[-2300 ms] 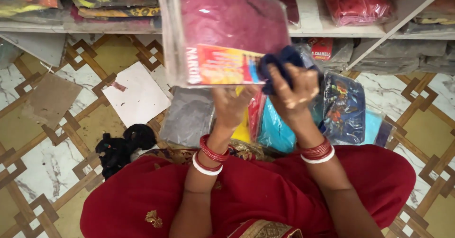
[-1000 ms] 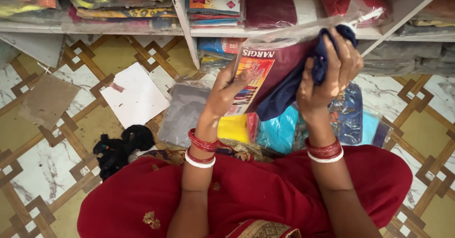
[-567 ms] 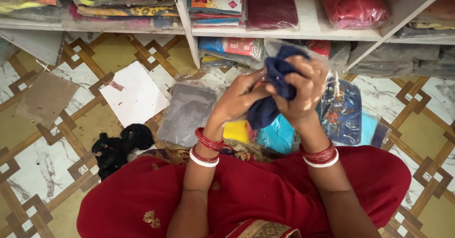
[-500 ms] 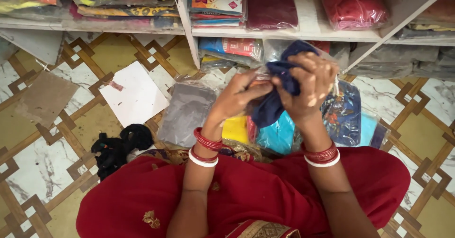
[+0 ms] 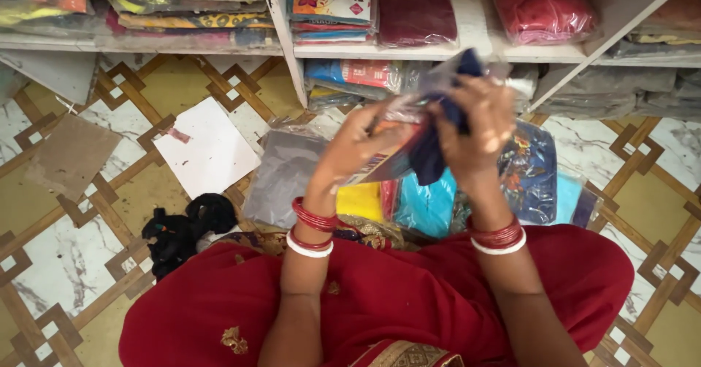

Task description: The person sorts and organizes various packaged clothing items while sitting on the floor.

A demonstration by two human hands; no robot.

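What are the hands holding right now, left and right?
Left hand: closed on the clear plastic packet.
Right hand: closed on the dark blue cloth at the packet's mouth.

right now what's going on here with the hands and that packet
A person in red clothing sits on a patterned tile floor before white shelves stacked with bagged fabrics. The left hand holds a clear plastic packet with a colourful card insert, while the right hand has its grip on a dark blue folded cloth at the packet's mouth. More bagged fabrics lie on the floor just beyond the person's lap.
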